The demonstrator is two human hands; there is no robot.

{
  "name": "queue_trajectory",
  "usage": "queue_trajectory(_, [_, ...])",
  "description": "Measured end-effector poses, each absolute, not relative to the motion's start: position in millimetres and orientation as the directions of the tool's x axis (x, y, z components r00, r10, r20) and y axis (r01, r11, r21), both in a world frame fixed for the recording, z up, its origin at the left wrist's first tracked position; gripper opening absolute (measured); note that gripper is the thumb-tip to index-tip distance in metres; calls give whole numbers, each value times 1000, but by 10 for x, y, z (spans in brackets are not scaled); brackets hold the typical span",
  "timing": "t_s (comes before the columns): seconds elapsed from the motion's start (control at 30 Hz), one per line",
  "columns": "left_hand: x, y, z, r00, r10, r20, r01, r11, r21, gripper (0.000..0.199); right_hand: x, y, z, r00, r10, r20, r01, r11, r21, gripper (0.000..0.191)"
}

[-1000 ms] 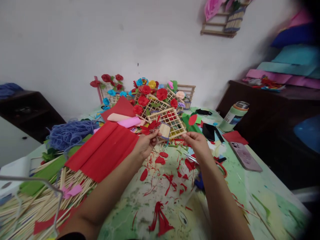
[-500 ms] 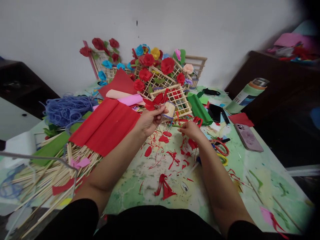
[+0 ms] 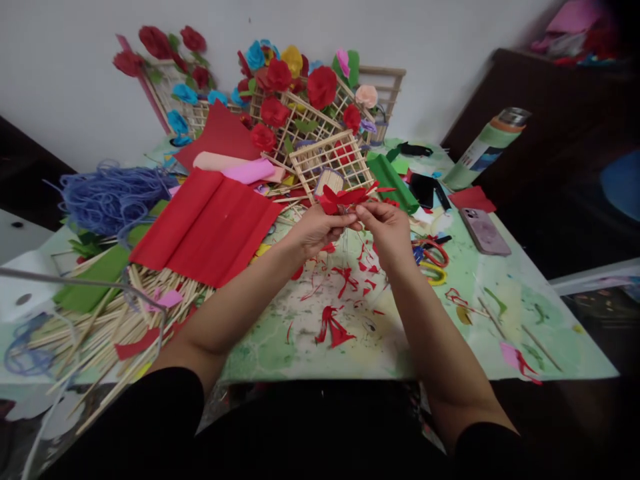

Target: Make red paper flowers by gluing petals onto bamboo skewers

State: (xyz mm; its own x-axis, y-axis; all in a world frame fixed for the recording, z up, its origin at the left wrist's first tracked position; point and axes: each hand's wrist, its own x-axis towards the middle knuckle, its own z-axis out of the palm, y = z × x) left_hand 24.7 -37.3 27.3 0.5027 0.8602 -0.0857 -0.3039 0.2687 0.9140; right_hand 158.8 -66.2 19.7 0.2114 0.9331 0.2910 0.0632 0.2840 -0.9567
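Note:
Above the table's middle, my left hand (image 3: 324, 230) pinches the wire stems under a cluster of red paper petals (image 3: 345, 197). My right hand (image 3: 387, 227) meets it from the right, its fingers closed at the base of the same petals. Thin wires hang down below the fingers. Red paper scraps (image 3: 335, 327) lie on the green patterned table (image 3: 300, 353) beneath. Just behind the hands leans a small bamboo lattice (image 3: 330, 160). A large red crepe sheet (image 3: 205, 230) lies left of my left hand.
Blue yarn (image 3: 115, 200) and bamboo sticks (image 3: 100, 340) cover the left side. Paper flowers (image 3: 321, 87) on lattices stand at the back. On the right are scissors (image 3: 433, 273), a phone (image 3: 484, 231), a bottle (image 3: 483, 153) and a green paper roll (image 3: 393, 180).
My right hand has come up from the table to the petals beside my left hand. The petals sit lower relative to the fingers, and the view has tilted down.

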Motion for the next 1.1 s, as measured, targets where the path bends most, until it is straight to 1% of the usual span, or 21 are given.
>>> queue_trajectory(0.07, [244, -451, 187, 531, 840, -112, -249, 280, 927, 14, 1601, -725, 80, 261, 927, 270, 14, 276, -961, 17])
queue_trajectory(0.17, [206, -555, 67, 532, 833, -149, -219, 305, 927, 18, 1626, -829, -34, 259, 941, 219, 10, 224, -974, 17])
queue_trajectory(0.27, [114, -597, -23, 455, 863, -218, -214, 344, 914, 14, 1644, -905, -117, 291, 938, 189, 23, 191, -981, 21])
queue_trajectory(0.37, [-29, -562, -87, 380, 884, -273, -252, 383, 889, 9, 1679, -930, -206, 368, 912, 181, -49, 214, -976, 22])
queue_trajectory(0.47, [-179, -490, -126, 378, 851, -364, -301, 485, 821, 4, 1743, -933, -270, 451, 875, 177, -120, 256, -959, 21])
queue_trajectory(0.57, [-282, -412, -138, 377, 829, -413, -305, 533, 789, 4, 1800, -939, -296, 464, 870, 166, -156, 265, -952, 22])
queue_trajectory(0.7, [-318, -275, -128, 362, 830, -424, -213, 516, 829, 5, 1791, -951, -312, 426, 898, 105, -191, 203, -960, 22])
queue_trajectory(0.87, [-282, -36, -113, 273, 870, -411, -72, 445, 893, 2, 1702, -970, -329, 315, 948, 45, -191, 110, -975, 22])
queue_trajectory(1.0, [-252, 77, -103, 216, 913, -347, 35, 347, 937, 16, 1657, -997, -327, 268, 963, 40, -176, 90, -980, 24])
queue_trajectory(1.1, [-273, 95, -92, 182, 937, -298, 94, 285, 954, 21, 1635, -1027, -309, 238, 971, 35, -167, 76, -983, 24])
